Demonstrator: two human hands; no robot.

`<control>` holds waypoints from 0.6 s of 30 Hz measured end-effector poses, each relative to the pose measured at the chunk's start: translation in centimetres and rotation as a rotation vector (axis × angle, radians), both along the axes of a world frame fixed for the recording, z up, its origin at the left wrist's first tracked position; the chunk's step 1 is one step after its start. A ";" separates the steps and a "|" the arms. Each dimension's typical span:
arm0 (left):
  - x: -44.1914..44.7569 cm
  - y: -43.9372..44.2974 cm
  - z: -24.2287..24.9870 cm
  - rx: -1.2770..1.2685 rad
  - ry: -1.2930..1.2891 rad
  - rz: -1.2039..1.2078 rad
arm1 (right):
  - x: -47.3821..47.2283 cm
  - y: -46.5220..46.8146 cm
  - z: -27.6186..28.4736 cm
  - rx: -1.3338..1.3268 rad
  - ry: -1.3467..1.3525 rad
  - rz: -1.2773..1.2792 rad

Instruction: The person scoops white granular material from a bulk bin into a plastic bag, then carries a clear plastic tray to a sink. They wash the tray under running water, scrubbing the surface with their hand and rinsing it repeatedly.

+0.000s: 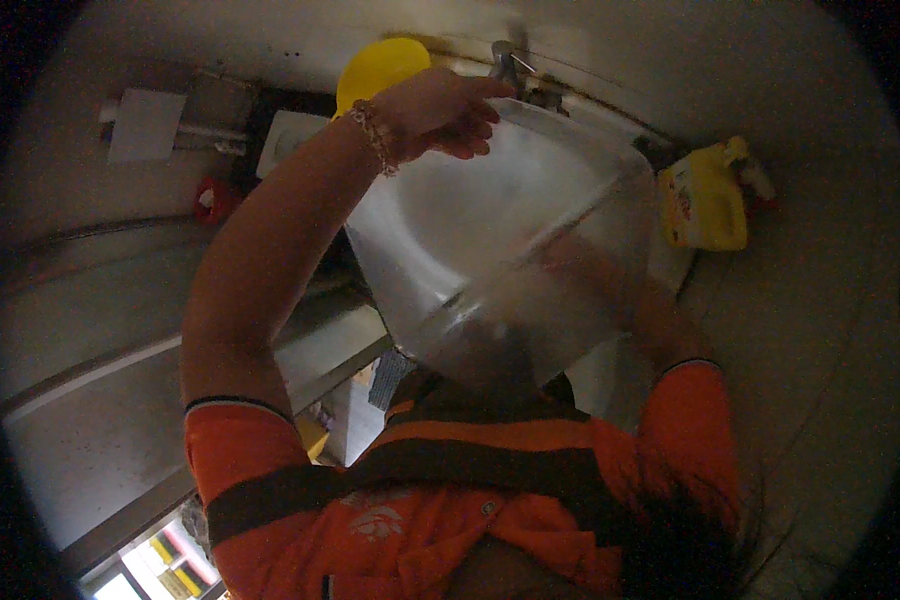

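A large translucent plastic container [487, 195] is tilted in front of me, its near wall close to my apron. My left hand [446, 112], with a beaded bracelet at the wrist, is at the container's upper left edge. Its index finger stretches towards a metal faucet [504, 64], and the other fingers curl. Whether they grip the edge is unclear. My right hand [562, 255] shows only as a blur through the plastic. I cannot tell whether it is inside or behind the container, or what it holds.
Behind my left wrist is a round yellow plastic item [382, 71]. A yellow jug [705, 199] with a label stands against the wall at right. Metal counters [105, 450] run along the left, below a white sheet [147, 125] and a red object [214, 201].
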State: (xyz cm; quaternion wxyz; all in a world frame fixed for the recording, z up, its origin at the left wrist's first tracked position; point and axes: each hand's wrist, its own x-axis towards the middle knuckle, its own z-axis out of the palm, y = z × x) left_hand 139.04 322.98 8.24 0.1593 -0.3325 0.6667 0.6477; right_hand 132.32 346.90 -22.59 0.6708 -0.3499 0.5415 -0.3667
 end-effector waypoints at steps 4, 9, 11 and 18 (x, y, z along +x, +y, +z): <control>1.2 1.2 1.9 -0.049 0.009 0.176 | -4.2 -0.2 3.5 0.004 0.362 0.051; 5.7 2.7 3.9 -0.136 -0.053 0.287 | -7.5 -1.2 6.8 0.130 0.620 0.103; 8.5 3.0 3.3 -0.082 -0.102 0.291 | -7.7 -1.4 7.5 0.265 0.571 0.083; 17.3 3.9 -2.7 -0.071 0.016 0.488 | -7.2 -1.4 12.1 -0.007 1.199 0.061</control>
